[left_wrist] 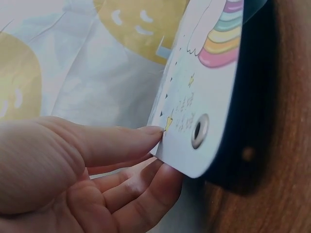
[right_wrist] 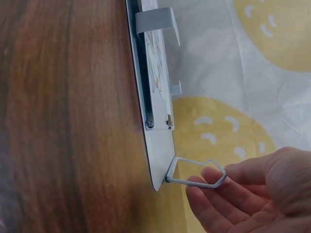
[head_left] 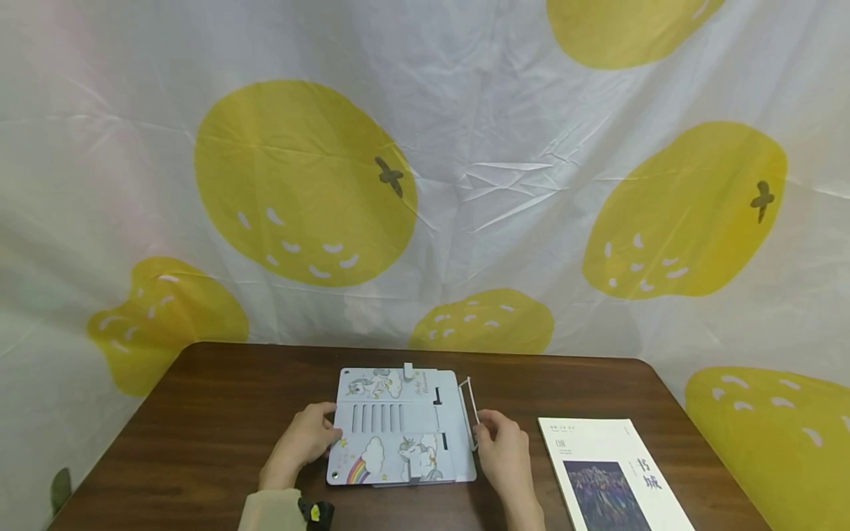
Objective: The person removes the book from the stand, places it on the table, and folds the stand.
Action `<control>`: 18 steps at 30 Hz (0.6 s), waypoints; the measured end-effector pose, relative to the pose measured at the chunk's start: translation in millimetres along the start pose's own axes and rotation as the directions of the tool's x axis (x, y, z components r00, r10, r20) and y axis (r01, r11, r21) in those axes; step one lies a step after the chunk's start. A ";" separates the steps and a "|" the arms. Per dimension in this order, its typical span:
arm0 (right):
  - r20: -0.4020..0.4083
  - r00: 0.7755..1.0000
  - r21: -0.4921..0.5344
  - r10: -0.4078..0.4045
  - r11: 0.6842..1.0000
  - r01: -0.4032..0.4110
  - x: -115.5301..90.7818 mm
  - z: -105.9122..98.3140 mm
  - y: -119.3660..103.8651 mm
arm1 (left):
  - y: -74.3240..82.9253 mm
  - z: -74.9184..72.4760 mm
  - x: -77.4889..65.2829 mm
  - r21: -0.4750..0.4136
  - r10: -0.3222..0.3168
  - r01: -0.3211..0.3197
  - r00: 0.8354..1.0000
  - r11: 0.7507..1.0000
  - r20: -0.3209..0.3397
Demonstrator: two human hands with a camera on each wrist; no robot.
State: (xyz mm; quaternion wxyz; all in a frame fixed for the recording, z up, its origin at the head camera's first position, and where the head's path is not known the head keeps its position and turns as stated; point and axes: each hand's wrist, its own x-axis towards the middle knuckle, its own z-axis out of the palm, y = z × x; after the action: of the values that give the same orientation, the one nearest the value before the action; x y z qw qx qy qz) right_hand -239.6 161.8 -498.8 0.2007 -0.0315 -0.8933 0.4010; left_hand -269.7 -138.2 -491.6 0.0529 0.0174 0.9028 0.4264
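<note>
A white metal book stand point(head_left: 412, 417) printed with unicorns and a rainbow lies folded on the table, its slotted middle facing up. My left hand point(head_left: 305, 439) pinches its left edge. In the left wrist view, the thumb point(left_wrist: 131, 142) lies on the printed face near a metal eyelet point(left_wrist: 199, 131), with fingers curled beneath. From the stand's right end, a thin white wire support point(right_wrist: 194, 184) sticks up off the panel. My right hand point(head_left: 506, 451) holds the wire's outer end between thumb and fingers. Grey page clips point(right_wrist: 156, 20) jut from the stand's edges.
A white book point(head_left: 554, 446) with a dark picture on its cover lies right of my right hand. The brown wooden table point(head_left: 219, 413) ends at a hanging cloth point(head_left: 478, 243) with yellow fruit shapes. A black band point(head_left: 319, 512) circles my left wrist.
</note>
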 end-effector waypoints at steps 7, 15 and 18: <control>0.004 1.000 -0.009 0.001 1.000 -0.001 -0.8 -1.3 -0.3 | -2.2 1.5 1.5 0.013 -0.005 0.005 1.000 1.000 0.003; 0.027 1.000 -0.008 0.005 1.000 -0.004 -0.7 -3.7 -2.2 | -3.5 1.4 4.5 0.066 -0.002 0.003 1.000 0.998 -0.015; 0.044 0.999 0.001 0.015 1.000 -0.015 -0.7 -5.4 -3.4 | -3.2 1.0 4.8 0.085 0.003 -0.001 1.000 0.996 -0.025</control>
State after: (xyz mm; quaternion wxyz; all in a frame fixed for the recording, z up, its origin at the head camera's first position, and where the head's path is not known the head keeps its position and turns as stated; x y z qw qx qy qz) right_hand -236.6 163.1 -493.3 0.1781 -0.0292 -0.8969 0.4036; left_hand -274.3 -139.2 -495.0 0.0407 0.0151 0.9207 0.3878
